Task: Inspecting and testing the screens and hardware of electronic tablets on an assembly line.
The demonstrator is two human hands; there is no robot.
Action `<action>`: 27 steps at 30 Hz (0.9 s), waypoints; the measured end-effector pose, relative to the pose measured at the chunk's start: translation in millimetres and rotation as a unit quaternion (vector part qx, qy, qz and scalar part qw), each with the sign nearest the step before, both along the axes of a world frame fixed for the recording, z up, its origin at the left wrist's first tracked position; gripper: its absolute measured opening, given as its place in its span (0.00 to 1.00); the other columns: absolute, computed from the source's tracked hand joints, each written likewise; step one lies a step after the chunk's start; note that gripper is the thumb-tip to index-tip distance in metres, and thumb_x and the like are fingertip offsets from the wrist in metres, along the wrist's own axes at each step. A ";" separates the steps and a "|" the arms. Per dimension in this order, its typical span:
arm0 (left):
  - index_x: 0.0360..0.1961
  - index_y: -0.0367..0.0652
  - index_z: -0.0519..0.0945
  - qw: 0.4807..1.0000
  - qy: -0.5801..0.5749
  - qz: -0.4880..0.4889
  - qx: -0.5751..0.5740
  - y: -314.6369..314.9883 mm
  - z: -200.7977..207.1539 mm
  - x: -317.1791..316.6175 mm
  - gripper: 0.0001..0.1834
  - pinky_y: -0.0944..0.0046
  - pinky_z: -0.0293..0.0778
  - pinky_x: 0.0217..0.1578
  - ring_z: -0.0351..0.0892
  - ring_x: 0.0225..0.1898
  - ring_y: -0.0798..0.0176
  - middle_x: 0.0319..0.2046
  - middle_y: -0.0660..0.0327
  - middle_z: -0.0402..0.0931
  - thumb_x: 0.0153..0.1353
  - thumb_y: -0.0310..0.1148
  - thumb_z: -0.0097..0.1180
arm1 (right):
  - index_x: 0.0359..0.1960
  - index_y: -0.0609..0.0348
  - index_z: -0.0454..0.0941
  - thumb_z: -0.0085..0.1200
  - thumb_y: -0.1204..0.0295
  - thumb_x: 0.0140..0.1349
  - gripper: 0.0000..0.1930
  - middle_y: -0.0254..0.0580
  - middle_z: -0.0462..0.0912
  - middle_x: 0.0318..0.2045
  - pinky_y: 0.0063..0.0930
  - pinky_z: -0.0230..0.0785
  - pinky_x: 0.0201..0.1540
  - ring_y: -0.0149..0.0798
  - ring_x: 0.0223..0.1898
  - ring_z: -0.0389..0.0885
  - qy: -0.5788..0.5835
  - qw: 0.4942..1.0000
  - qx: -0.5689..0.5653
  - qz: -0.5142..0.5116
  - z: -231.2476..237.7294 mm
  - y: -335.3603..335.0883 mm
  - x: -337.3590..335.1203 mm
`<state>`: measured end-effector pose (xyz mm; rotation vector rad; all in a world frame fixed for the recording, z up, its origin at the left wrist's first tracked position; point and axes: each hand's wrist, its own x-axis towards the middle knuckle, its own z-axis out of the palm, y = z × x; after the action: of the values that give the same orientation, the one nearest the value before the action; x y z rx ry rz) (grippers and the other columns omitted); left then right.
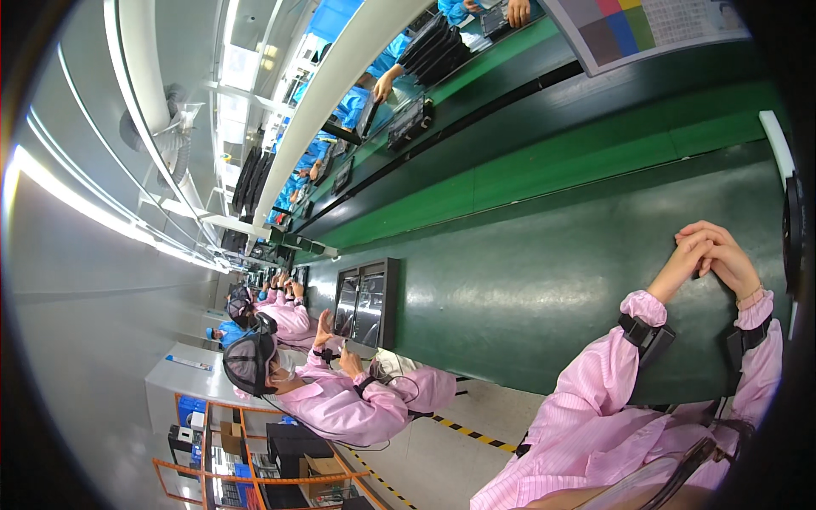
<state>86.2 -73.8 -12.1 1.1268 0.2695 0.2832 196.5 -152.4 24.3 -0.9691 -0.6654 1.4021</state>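
My left hand and my right hand are clasped together above the green tabletop, fingers folded over one another. Nothing shows between them; the inner sides of the palms are hidden. Pink striped sleeves cover both forearms, and each has a black strapped-on device, one of them on the left forearm. A thin bracelet circles my right wrist.
On the same bench to the left lies a dark tray with glossy black panels, by a seated co-worker in pink. Beyond runs a green conveyor with dark devices. A colour chart is at the upper right. Orange-framed shelves stand lower left.
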 end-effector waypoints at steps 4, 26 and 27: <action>0.39 0.41 0.75 1.000 -0.001 0.001 0.003 7.3 -2.5 -3.0 0.11 0.75 0.57 0.20 0.61 0.18 0.77 0.17 0.70 0.62 0.66 0.34 0.41 | 0.47 0.69 0.71 0.44 0.79 0.50 0.19 0.49 0.77 0.45 0.15 0.74 0.26 0.28 0.31 0.79 0.003 1.000 0.007 -0.001 -6.2 6.9 -2.3; 0.40 0.41 0.74 1.000 -0.003 -0.008 -0.002 10.4 0.3 1.3 0.11 0.75 0.59 0.21 0.63 0.19 0.77 0.19 0.69 0.63 0.66 0.35 0.41 | 0.46 0.69 0.71 0.44 0.80 0.49 0.19 0.50 0.77 0.45 0.15 0.74 0.25 0.29 0.32 0.80 -0.005 1.000 -0.002 -0.007 6.4 9.8 0.1; 0.40 0.41 0.74 1.000 -0.003 -0.008 -0.007 9.0 0.8 1.8 0.11 0.75 0.59 0.21 0.63 0.20 0.77 0.19 0.69 0.63 0.66 0.35 0.41 | 0.46 0.69 0.71 0.44 0.80 0.49 0.19 0.50 0.77 0.45 0.15 0.74 0.25 0.29 0.32 0.80 -0.005 1.000 -0.002 -0.008 7.6 8.5 0.4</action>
<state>88.1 -64.8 -11.3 1.1133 0.2566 0.2707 196.9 -143.9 31.8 -0.9831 -0.6611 1.3869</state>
